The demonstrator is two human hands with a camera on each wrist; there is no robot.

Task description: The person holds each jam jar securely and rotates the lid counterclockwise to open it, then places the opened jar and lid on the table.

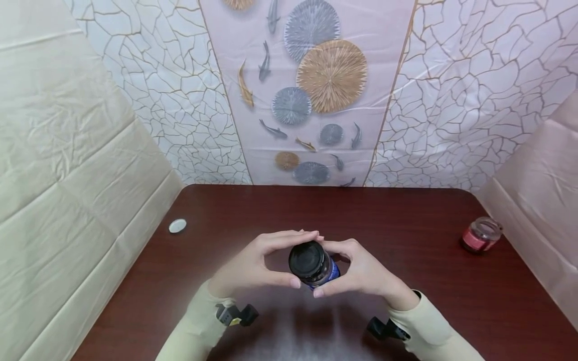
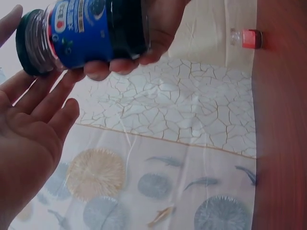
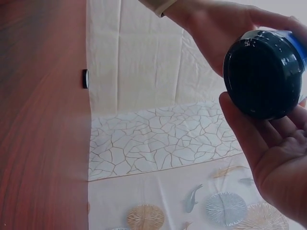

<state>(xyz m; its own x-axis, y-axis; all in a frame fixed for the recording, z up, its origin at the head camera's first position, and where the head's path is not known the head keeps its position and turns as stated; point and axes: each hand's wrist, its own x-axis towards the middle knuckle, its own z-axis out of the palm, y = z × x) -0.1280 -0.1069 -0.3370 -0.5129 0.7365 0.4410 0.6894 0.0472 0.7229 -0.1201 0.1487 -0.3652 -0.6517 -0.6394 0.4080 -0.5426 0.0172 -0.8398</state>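
Note:
A glass jar (image 2: 81, 33) with a blue printed label and dark contents is held up between both hands, over the table. Its black lid (image 1: 307, 259) tilts toward the head camera. The left hand (image 1: 253, 263) curves around the lid end, thumb on the near side and fingers on the far side. Around the jar's labelled body, the right hand (image 1: 361, 268) grips with its thumb in front and fingers behind. In the right wrist view the jar's dark base (image 3: 261, 79) faces the camera. Part of the label is hidden by fingers.
A small jar with a red label (image 1: 482, 235) stands near the right table edge, no lid on it. Near the left edge lies a round lid (image 1: 177, 225), white side up. Patterned cloth (image 1: 311, 170) hangs behind the dark red table (image 1: 217, 210).

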